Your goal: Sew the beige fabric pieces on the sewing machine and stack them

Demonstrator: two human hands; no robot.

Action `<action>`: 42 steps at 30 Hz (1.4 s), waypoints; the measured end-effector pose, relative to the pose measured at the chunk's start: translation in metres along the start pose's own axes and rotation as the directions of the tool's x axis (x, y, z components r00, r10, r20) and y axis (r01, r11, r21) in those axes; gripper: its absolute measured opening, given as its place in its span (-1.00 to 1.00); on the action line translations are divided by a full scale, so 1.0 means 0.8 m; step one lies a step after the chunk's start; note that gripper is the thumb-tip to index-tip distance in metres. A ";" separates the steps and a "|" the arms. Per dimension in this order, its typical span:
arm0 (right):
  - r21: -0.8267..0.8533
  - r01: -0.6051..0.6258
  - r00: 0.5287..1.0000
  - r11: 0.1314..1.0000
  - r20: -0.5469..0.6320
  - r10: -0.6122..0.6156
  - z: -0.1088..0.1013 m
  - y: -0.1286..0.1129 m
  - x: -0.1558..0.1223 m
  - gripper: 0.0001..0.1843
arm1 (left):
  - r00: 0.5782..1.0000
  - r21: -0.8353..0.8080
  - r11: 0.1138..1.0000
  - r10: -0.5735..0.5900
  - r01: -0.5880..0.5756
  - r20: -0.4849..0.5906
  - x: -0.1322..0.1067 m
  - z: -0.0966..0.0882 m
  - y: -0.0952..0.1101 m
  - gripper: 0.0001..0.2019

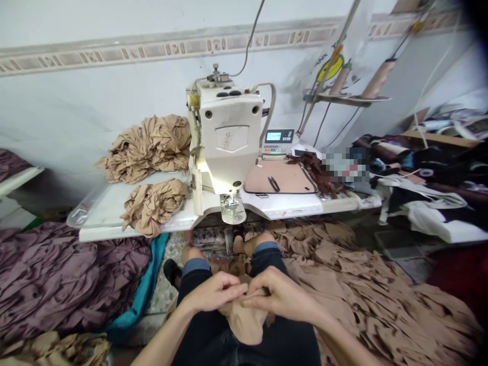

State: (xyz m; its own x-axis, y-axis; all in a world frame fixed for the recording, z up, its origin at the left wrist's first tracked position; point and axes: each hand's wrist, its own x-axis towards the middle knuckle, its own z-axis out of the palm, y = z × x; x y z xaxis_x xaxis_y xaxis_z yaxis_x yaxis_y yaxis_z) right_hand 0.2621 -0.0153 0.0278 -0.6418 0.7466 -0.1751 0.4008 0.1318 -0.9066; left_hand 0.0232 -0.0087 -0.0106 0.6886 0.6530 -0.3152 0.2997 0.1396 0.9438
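A piece of beige fabric (246, 323) hangs over my lap, held up between both hands. My left hand (219, 292) pinches its upper edge with thumb and fingers. Right beside it, my right hand (276, 295) grips the same cloth with bent fingers, the two sets of fingertips nearly touching. Part of the cloth is hidden under the fingers. Beyond my knees stands a white sewing machine (231, 137), its lamp lit over the needle area.
Beige fabric piles (152, 145) lie left on the table (267, 206). Black thread snips (273, 184) rest on a pink mat (293, 175) near a control panel (277, 140). Purple cloth (68, 279) and beige cloth (366, 284) heap below on either side. Thread cones (378, 79) stand upper right.
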 end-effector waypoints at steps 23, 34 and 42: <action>-0.265 0.232 0.652 0.936 -0.671 -0.352 -0.024 -0.039 0.030 -0.68 | 0.702 0.465 0.840 0.509 -0.279 -0.498 -0.011 -0.052 0.056 -0.71; 0.164 0.248 0.681 0.955 -0.730 -0.052 -0.072 -0.038 0.082 -0.59 | 0.687 0.177 0.939 0.337 -0.296 -0.643 0.022 -0.075 0.097 -0.66; 0.283 0.291 0.653 0.914 -0.757 0.027 -0.080 -0.023 0.097 -0.47 | 0.617 0.073 0.949 0.258 -0.308 -0.743 0.038 -0.085 0.111 -0.70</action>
State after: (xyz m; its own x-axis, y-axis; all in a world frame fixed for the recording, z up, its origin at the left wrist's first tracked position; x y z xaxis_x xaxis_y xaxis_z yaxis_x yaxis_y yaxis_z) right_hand 0.2466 0.0817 0.0553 0.0868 0.9845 0.1522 -0.0048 0.1532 -0.9882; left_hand 0.0255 0.0738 0.0703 0.0116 0.9924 0.1225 0.1201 -0.1230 0.9851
